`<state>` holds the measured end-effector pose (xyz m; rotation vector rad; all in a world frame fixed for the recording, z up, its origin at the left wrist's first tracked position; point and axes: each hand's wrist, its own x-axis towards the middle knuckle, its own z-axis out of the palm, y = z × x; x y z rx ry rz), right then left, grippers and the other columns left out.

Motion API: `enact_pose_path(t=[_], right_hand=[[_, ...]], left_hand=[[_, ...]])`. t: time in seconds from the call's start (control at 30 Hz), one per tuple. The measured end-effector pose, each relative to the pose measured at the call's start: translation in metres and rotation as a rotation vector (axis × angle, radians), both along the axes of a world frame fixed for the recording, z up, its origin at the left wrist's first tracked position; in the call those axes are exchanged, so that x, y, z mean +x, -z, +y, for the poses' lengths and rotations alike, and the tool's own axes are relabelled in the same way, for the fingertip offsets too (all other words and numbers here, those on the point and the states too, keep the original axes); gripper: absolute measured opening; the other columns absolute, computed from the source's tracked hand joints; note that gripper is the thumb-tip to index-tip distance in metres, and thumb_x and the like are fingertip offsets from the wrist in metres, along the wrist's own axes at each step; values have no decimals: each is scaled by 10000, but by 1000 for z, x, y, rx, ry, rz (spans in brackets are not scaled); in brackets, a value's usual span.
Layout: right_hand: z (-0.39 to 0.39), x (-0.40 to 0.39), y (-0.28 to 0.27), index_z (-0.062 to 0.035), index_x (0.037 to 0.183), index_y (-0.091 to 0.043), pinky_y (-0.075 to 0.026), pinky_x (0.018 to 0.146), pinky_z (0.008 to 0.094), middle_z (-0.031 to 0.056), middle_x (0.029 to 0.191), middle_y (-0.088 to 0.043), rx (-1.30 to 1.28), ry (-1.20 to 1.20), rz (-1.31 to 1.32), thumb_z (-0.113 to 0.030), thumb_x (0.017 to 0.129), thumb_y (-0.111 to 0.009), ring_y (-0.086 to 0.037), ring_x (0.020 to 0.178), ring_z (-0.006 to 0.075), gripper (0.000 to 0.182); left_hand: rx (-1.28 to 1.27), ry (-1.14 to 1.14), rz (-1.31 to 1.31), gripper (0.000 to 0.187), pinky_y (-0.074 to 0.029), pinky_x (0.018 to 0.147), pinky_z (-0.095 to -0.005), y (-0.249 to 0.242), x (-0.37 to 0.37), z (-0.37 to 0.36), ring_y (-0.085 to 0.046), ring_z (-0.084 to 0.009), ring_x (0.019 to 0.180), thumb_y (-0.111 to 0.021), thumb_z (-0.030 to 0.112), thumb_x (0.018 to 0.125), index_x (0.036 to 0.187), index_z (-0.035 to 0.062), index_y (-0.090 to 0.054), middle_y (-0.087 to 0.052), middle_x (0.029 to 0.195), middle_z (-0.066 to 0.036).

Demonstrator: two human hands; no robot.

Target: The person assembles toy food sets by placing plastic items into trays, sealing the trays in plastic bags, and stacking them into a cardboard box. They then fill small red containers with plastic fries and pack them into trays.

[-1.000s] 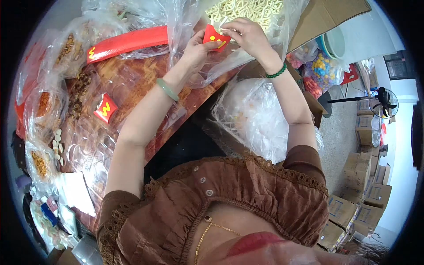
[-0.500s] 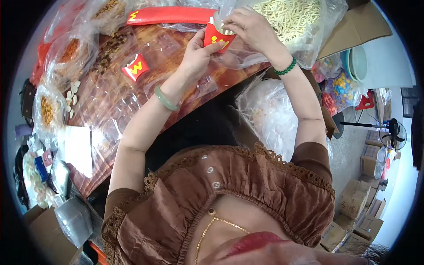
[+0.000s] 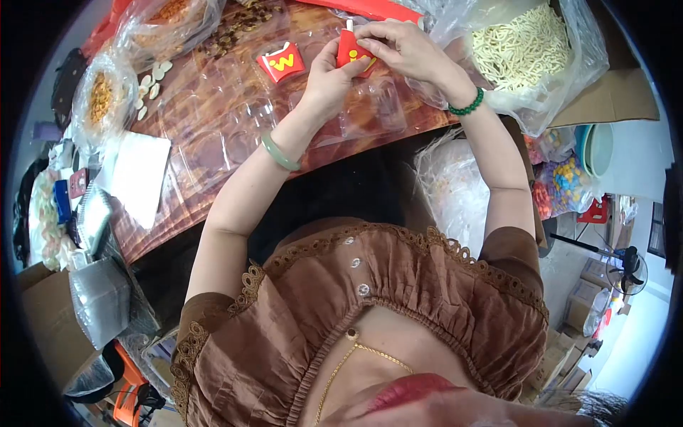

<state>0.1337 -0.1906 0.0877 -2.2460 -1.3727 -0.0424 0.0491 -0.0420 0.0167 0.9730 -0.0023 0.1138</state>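
A small red fry carton (image 3: 346, 50) with a yellow emblem is held upright by my left hand (image 3: 329, 85), thumb across its front. My right hand (image 3: 413, 53) is at the carton's top, fingers curled together; what they hold is hidden. One pale stick (image 3: 349, 25) pokes out of the carton's mouth. To the left, a second red carton (image 3: 281, 62) with pale contents rests on clear plastic trays (image 3: 235, 121). An open plastic bag of pale, thin sticks (image 3: 523, 46) lies to the right of my right hand.
A long red strip (image 3: 370, 8) crosses the table's far side. Bags of orange pieces (image 3: 103, 99) and loose pale discs (image 3: 151, 82) lie at left, near white paper (image 3: 142, 174). Stacked clear trays (image 3: 99, 299) stand lower left. A fan (image 3: 626, 270) and cartons are at right.
The view has shifted, so the table things appear further right and some higher. My right fingers have come down closer over the mouth of the carton; my left hand still holds it.
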Motion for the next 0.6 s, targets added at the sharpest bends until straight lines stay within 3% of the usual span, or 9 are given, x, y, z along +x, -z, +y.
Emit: enact_pose_path(t=[0.1, 0.37, 0.4, 0.6], right_hand=[[18, -9, -2, -55, 1184, -596, -521, 789, 303, 83, 1025, -677, 191, 9, 351, -112, 915, -603, -651, 935, 163, 274], [44, 11, 17, -30, 1150, -628, -489, 824, 251, 38, 1005, -662, 215, -118, 491, -160, 934, -617, -601, 936, 98, 252], [47, 14, 18, -29, 1142, -633, -487, 816, 247, 35, 1003, -660, 217, -138, 519, -168, 935, -618, -598, 930, 95, 249], [61, 24, 9, -13, 1055, -640, -474, 729, 245, 13, 890, -637, -158, -164, 437, -215, 939, -616, -577, 821, 79, 234]], left_hand=[[5, -34, 39, 359, -536, 818, -274, -9, -11, 9, -610, -131, 961, -617, -13, 886, 1225, 25, -504, -611, 1093, -65], [-15, -116, 25, 336, -541, 795, -277, 6, -11, 25, -616, -140, 946, -617, -17, 883, 1199, 23, -510, -611, 1066, -68], [-17, -98, 51, 364, -542, 837, -306, 7, -11, 28, -612, -167, 995, -613, -12, 889, 1231, 24, -496, -599, 1114, -74], [-25, -120, 45, 383, -542, 877, -338, 16, -4, 33, -610, -205, 1056, -590, -25, 898, 1261, 27, -480, -587, 1174, -83]])
